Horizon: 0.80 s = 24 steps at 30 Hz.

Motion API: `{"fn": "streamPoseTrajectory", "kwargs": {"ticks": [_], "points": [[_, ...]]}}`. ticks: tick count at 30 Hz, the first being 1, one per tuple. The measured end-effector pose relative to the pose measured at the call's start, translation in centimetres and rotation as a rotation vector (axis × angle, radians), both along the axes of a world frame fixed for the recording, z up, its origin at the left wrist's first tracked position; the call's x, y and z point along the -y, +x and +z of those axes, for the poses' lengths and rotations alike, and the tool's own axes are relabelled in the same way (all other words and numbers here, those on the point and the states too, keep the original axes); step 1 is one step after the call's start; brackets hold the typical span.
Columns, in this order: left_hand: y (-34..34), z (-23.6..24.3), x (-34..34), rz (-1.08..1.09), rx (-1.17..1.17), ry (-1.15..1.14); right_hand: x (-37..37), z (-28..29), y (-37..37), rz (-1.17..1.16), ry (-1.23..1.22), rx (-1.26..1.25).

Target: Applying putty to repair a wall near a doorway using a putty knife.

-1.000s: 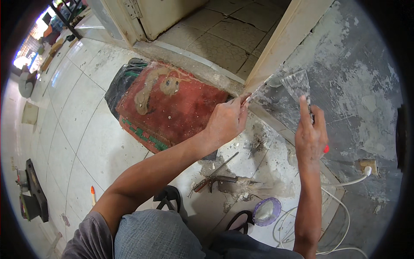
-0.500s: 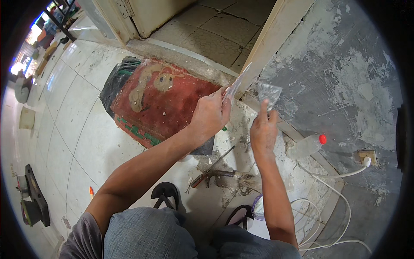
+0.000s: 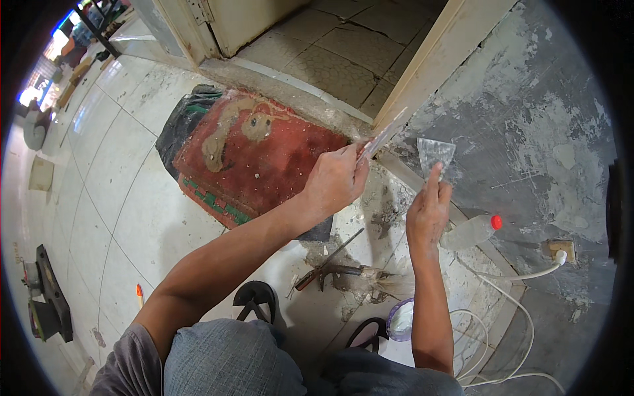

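Note:
My left hand [image 3: 337,178] grips a flat, narrow-looking blade [image 3: 383,137], seen nearly edge-on and angled up beside the foot of the door frame [image 3: 446,56]. Just right of it, my right hand [image 3: 429,218] holds a putty knife [image 3: 434,150] with a grey smeared blade, in front of the patchy grey wall [image 3: 555,132]. Below my hands on the white tiles lie a thin rod-like tool [image 3: 340,247] and a hammer [image 3: 343,270]. A purple bowl [image 3: 399,317] with white contents and a clear bottle with a red cap [image 3: 472,231] sit near my right forearm.
A folded red mat [image 3: 257,158] lies at the doorstep. The door [image 3: 251,20] opens onto darker tiles. A plugged white cable [image 3: 528,310] runs along the right floor. A black board-like object [image 3: 49,290] and orange-tipped stick [image 3: 140,296] lie at left. Sandals [image 3: 254,297] are beside my knees.
My right hand has dropped down and left from the wall, then shifted slightly back right. My left hand moved left, then back right with its blade. The red-capped bottle has come into fuller view.

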<state>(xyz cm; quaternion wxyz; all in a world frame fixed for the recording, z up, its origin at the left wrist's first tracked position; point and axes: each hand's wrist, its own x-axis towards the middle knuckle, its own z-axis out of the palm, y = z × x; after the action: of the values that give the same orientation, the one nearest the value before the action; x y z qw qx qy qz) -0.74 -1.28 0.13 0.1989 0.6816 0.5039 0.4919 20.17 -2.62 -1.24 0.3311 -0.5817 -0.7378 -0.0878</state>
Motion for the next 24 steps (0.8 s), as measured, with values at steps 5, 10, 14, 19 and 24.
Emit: {"fn": "streamPoseTrajectory", "kwargs": {"ticks": [5, 10, 14, 19, 24], "points": [[0.3, -0.1, -0.3, -0.019, -0.017, 0.038, 1.3, 0.7, 0.2, 0.021, -0.033, -0.118], [0.5, -0.2, -0.4, -0.011, -0.006, 0.010, 1.3, 1.1, -0.2, 0.080, -0.068, -0.260], [-0.4, -0.9, -0.2, 0.030, -0.004, -0.006, 0.5, 1.5, -1.7, 0.108, -0.061, -0.322], [-1.2, -0.4, -0.3, 0.102, 0.015, -0.025, -1.5, 1.1, -3.3, 0.095, 0.001, -0.351], [-2.5, 0.4, 0.0, 0.122, -0.034, -0.062, -1.3, 1.9, -6.0, 0.074, -0.012, -0.515]]}}
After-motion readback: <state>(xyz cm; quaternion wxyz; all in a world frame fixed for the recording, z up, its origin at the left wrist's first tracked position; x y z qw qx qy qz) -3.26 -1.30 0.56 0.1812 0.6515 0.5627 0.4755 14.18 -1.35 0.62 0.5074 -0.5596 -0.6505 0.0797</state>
